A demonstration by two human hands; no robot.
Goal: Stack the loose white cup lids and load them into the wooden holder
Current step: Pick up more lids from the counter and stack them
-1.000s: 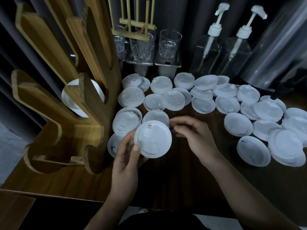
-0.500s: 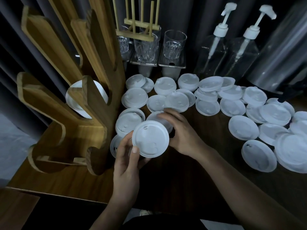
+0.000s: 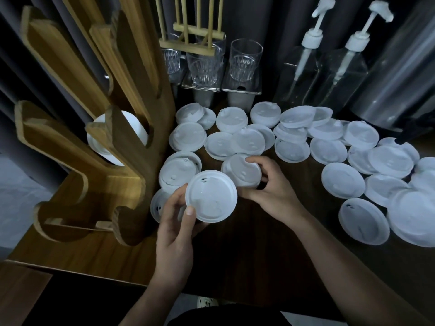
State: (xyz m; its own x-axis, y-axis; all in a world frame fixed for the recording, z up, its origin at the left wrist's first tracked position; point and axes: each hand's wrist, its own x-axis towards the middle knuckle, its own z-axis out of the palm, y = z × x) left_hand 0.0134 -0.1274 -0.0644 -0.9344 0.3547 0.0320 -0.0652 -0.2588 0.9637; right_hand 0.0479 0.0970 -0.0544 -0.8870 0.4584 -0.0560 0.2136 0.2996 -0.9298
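I see loose white lids [image 3: 334, 150] crowding the tabletop's [image 3: 249, 245] far and right edges, with glasses [image 3: 244, 60] and pump bottles [image 3: 303, 69] behind. The wooden holder [image 3: 131, 149] stands at the left edge. The front edge is bare. My left hand [image 3: 174, 224] pinches one lid [image 3: 210, 196]; my right hand [image 3: 273, 189] grips another lid [image 3: 239, 169] just beside it.

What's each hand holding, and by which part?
Left hand pinches a lid at its near rim, thumb on top. Right hand grips a second lid by its right edge.
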